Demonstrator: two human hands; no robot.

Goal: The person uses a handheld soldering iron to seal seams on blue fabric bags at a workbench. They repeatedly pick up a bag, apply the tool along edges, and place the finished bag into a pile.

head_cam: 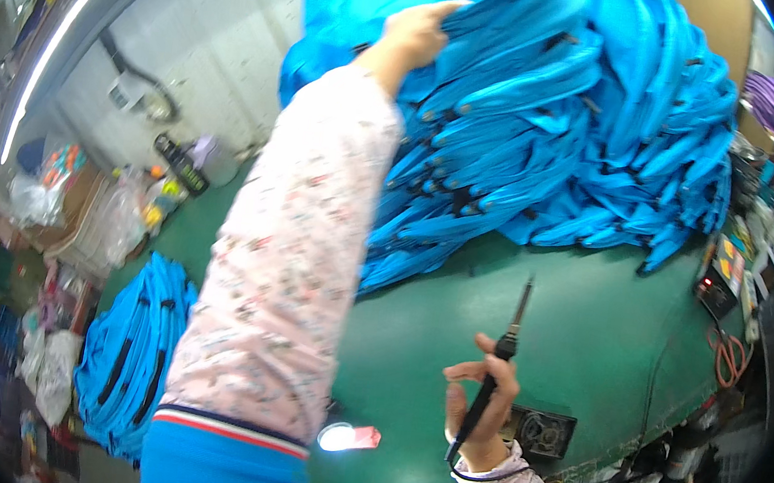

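Note:
A large heap of bright blue fabric pieces (514,134), layered with dark bits along the folded edges, covers the far part of the green tabletop (411,344). At its upper left, my left hand (416,34) reaches out with bent fingers gripping the top blue fabric; the thumb is hard to make out. My right hand (487,403) holds a soldering iron (510,341) by its black handle, tip pointing up and away, apart from the heap. Its cord runs down past the wrist. Both forearms wear pale floral sleeve covers.
A smaller blue fabric bundle (127,355) lies at the left edge. Near the right hand sits a dark square tray (540,432). A black box with a red display (716,295) stands at right. A lit round object (337,437) lies near me. Plastic bags (121,218) crowd the left.

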